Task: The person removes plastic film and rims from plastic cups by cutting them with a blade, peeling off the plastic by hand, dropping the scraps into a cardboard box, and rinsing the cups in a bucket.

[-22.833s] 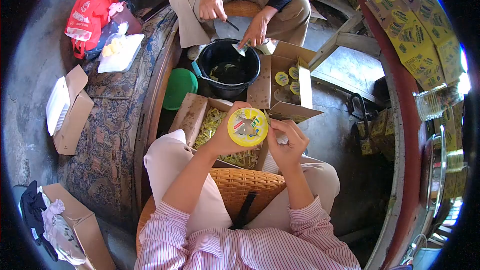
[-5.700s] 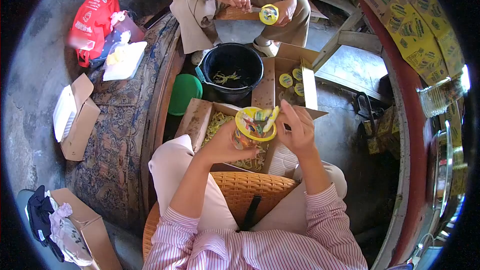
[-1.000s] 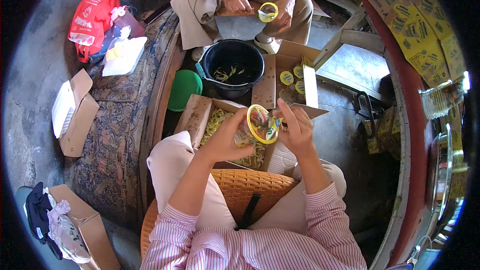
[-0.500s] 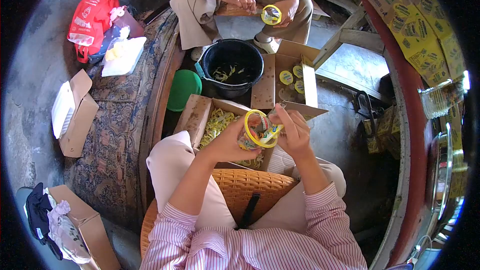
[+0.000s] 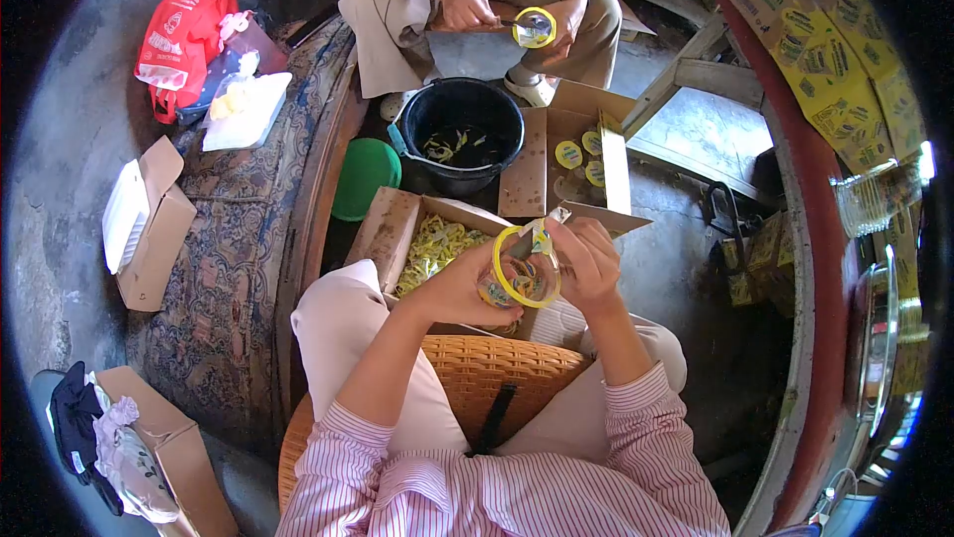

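Note:
A clear plastic cup with a yellow rim (image 5: 519, 289) is held tilted in my left hand (image 5: 459, 284), fingers wrapped round its side. My right hand (image 5: 590, 264) is closed at the cup's right edge, pinching a peeled piece of printed film lid (image 5: 540, 236); whether it also holds a tool I cannot make out. Below the cup, a cardboard box (image 5: 376, 241) holds many yellow strips (image 5: 427, 257). Beyond it stands a black bucket (image 5: 462, 179) with a few strips inside. Another box (image 5: 522, 174) to its right contains several yellow-lidded cups (image 5: 568, 154).
Across from me sits a person whose hands (image 5: 469, 6) hold another yellow-rimmed cup (image 5: 535, 27). A green lid (image 5: 367, 179) lies left of the bucket. A patterned bench (image 5: 224, 259) runs along the left, with a red bag (image 5: 185, 40). Yellow cartons (image 5: 820, 50) are stacked at right.
The cup's film, intact at first, is now largely peeled off its rim. My right hand has shifted slightly with the film. The other person's hands have moved from the bucket up to a cup.

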The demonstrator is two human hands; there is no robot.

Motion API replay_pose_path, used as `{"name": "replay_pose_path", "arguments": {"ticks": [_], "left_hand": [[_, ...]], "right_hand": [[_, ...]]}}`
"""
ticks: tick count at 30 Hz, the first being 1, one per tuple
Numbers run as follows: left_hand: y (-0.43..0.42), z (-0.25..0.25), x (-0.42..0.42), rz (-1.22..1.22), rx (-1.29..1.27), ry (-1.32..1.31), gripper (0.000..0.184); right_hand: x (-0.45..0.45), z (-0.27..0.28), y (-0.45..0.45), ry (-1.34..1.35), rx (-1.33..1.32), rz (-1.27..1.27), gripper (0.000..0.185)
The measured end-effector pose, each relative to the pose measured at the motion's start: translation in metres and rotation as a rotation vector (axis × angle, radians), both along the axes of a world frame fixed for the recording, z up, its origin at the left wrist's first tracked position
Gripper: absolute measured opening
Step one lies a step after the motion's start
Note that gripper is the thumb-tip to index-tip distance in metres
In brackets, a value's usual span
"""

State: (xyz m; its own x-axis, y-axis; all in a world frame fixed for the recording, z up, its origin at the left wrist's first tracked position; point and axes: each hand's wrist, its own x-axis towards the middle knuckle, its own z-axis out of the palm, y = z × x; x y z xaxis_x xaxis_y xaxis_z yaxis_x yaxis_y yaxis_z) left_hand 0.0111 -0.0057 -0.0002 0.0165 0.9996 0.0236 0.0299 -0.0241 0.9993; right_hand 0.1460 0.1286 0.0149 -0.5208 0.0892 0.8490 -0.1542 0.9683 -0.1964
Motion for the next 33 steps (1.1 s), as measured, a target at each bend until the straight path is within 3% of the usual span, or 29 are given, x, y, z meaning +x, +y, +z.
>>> {"name": "replay_pose_path", "arguments": {"ticks": [9, 12, 18, 21, 33], "left_hand": [[-0.002, -0.005, -0.010, 0.093, 0.073, -0.020, 0.080], [-0.002, -0.004, -0.013, 0.132, 0.137, -0.026, 0.069], [-0.002, 0.006, -0.016, 0.139, 0.050, 0.060, 0.079], [-0.003, 0.010, -0.012, 0.117, 0.084, 0.121, 0.068], [-0.003, 0.007, -0.008, 0.094, 0.065, 0.042, 0.068]], "right_hand": [[-0.003, 0.004, 0.005, 0.051, 0.074, -0.078, 0.046], [0.000, 0.006, 0.008, -0.015, 0.054, -0.058, 0.047], [-0.001, 0.003, 0.008, -0.048, 0.070, -0.070, 0.049], [0.000, -0.002, 0.006, -0.065, 0.021, -0.067, 0.050], [-0.003, 0.000, -0.006, -0.048, 0.033, -0.092, 0.051]]}}
